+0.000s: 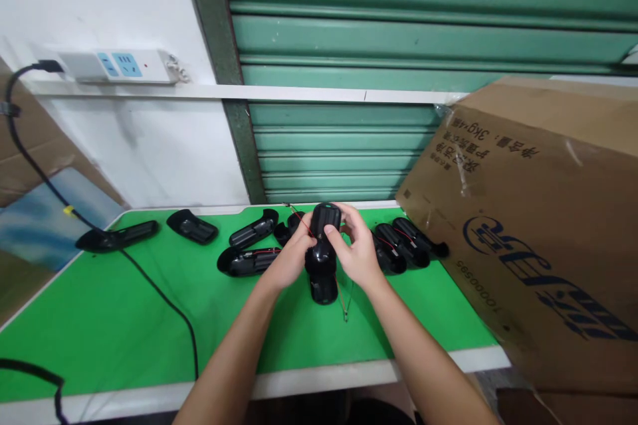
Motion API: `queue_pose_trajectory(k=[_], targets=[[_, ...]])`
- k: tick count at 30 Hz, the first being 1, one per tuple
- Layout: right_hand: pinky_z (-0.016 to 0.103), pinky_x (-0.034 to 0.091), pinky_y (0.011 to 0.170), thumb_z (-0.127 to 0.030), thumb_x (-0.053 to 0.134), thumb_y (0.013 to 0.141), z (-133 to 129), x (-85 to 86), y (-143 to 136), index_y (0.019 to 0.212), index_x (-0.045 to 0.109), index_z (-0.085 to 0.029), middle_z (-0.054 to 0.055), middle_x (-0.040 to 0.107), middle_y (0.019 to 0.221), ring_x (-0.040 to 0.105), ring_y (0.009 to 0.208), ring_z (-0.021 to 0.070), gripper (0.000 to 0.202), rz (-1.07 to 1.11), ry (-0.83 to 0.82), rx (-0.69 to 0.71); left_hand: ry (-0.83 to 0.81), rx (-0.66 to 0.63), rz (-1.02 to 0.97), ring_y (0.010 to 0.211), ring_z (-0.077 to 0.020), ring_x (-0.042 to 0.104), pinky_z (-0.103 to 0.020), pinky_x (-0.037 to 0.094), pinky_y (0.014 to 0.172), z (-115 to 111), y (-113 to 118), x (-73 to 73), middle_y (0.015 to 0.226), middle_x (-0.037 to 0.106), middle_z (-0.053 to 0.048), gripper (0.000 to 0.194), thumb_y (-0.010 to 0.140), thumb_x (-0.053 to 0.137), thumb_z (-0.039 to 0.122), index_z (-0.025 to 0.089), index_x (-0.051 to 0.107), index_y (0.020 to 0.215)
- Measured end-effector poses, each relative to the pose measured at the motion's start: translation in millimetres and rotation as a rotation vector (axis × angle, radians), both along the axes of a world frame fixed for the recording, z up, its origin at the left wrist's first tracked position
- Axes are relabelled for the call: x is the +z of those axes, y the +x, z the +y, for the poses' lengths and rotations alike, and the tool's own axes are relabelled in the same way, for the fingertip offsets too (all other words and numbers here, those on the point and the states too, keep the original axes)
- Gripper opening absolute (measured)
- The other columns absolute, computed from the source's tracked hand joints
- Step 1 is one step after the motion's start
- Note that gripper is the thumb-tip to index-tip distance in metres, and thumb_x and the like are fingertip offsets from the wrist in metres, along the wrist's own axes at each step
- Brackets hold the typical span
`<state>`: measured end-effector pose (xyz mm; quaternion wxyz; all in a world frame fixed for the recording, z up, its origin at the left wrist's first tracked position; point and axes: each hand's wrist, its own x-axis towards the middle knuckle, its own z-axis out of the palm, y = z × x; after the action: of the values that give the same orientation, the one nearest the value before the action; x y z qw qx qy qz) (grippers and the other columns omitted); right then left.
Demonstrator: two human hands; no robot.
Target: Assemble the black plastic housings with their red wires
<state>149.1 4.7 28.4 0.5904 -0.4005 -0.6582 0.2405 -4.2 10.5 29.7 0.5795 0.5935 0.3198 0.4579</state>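
A black plastic casing (325, 218) is held upright between my two hands near the middle of the green table. My left hand (294, 254) closes on its left side, beside a thin red wire. On its right side my right hand (355, 247) grips it, the thumb across its front. Just below lies another black casing (323, 288), partly covered by the held one, with thin wires ending at a small tip (345, 316) to its right. Black casings (249, 261) lie left of my hands, and several more with red wires (403, 242) lie to the right.
A large cardboard box (548, 232) stands along the table's right side. A black cable (159, 291) runs over the green table (114, 332) from the left. On the wall is a white power strip (119, 66). Two casings (192, 226) (119, 236) lie at the far left.
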Motion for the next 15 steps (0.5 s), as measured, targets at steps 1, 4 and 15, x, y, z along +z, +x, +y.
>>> queue_pose_trajectory(k=[1,4,15], targets=[[0.034,0.057,0.078,-0.031,0.059,0.094,1,-0.3,1,0.132,0.054,-0.020,0.007,0.069,0.101,0.067,0.091,0.0209,0.039,0.006,-0.009,0.013,0.012,-0.004,0.032,0.140,-0.0264,0.045,-0.040,0.038,0.116,-1,0,0.7,0.147,0.053,-0.008,0.059,0.082,0.048,0.026,0.020,0.046,0.141],[0.036,0.057,0.082,-0.030,0.056,0.096,2,0.8,5,0.148,0.041,-0.020,0.009,0.068,0.106,0.066,0.097,0.0216,0.055,-0.041,-0.017,0.040,0.024,0.003,0.132,0.137,-0.0255,0.047,-0.041,0.037,0.116,-6,1,6.8,0.148,0.051,-0.010,0.057,0.090,0.045,0.027,0.019,0.040,0.146],[0.041,0.053,0.103,-0.015,0.059,0.082,2,5.0,14,0.147,0.042,-0.023,0.013,0.053,0.147,0.056,0.132,0.0258,0.068,-0.133,-0.084,0.205,0.189,0.043,0.319,0.131,-0.0220,0.050,-0.038,0.034,0.119,-11,2,11.8,0.140,0.052,-0.012,0.046,0.098,0.038,0.023,0.016,0.039,0.143]])
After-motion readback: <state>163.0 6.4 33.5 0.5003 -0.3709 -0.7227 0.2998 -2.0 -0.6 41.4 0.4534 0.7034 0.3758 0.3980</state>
